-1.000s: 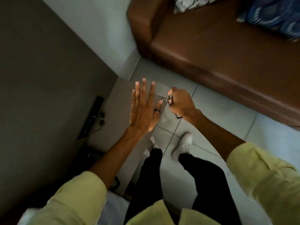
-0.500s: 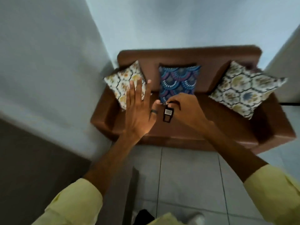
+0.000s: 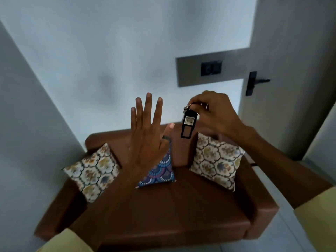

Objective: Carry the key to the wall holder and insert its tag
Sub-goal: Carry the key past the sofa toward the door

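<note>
My right hand (image 3: pixel 216 113) pinches the key ring of a key, and its black rectangular tag (image 3: pixel 188 123) with a white label hangs below the fingers. The key itself is mostly hidden in my fingers. My left hand (image 3: pixel 148 135) is held up flat beside it, fingers spread, holding nothing, with a dark ring on the thumb. On the wall above and to the right sits a grey panel (image 3: pixel 189 71) carrying a black holder (image 3: pixel 211 68). My right hand is below and slightly left of that holder.
A brown sofa (image 3: pixel 163 211) stands below my hands against the white wall, with two patterned cushions (image 3: pixel 216 160) and a blue cushion (image 3: pixel 160 173). A grey door with a black handle (image 3: pixel 253 82) is at the right.
The view has swung up from the floor to the wall, bringing the panel and door into sight. My right hand rose and moved right with the key; the tag now dangles freely.
</note>
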`<state>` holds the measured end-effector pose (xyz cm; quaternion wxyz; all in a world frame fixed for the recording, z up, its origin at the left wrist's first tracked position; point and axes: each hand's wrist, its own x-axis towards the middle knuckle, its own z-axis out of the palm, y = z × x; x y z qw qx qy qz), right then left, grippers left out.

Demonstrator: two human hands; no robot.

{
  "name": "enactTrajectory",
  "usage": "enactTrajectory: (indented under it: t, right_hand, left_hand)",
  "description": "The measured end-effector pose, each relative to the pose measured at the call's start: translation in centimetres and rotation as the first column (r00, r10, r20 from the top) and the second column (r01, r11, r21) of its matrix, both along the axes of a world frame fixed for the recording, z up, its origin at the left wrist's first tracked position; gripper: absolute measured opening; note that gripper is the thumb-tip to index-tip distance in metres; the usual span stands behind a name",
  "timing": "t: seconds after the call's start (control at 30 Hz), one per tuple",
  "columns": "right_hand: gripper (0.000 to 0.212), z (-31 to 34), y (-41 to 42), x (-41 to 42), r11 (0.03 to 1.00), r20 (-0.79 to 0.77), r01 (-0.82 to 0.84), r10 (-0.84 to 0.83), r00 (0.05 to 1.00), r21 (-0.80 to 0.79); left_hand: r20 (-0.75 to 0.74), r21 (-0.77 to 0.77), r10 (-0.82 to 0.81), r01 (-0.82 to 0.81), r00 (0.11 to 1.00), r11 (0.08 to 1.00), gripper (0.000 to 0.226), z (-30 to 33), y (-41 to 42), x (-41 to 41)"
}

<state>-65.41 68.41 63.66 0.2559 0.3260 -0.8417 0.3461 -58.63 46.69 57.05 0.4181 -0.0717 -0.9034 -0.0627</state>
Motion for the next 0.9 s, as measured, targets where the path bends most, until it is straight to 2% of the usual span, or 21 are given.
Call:
enactTrajectory:
  t: [0.17,0.33,0.53,0.77,0.9]
  right_hand:
    - [0.008,1.9,7.5,-6.5,0.995,-0.018,0.089,-0.09,0.996,-0.041]
    - [0.008,4.5,16.6,-11.8,0.976,0.002,0.18,-0.181,0.984,-0.119]
    - [0.009,5.6,28.8,-16.2,0.968,-0.052,0.24,-0.244,0.968,-0.074]
    - [0.008,5.1,42.7,-19.0,0.969,-0.17,0.234,-0.244,0.955,-0.076]
    - [0.006,5.5,48.0,-21.7,0.982,-0.19,0.176,-0.185,0.964,-0.064]
  left_hand:
    - [-0.059,0.058,-0.073,0.076,0.996,0.995,0.072,2.1,7.4,-9.2]
    - [-0.085,-0.001,-0.17,0.171,0.982,0.985,0.072,4.2,16.6,-17.2]
    - [-0.103,-0.03,-0.216,0.214,0.971,0.976,0.073,5.2,28.8,-23.9]
    - [-0.144,-0.021,-0.083,0.081,0.986,0.996,0.076,3.9,40.7,-27.1]
    - [-0.167,0.004,0.013,-0.012,0.986,1.0,0.075,4.0,44.4,-28.5]
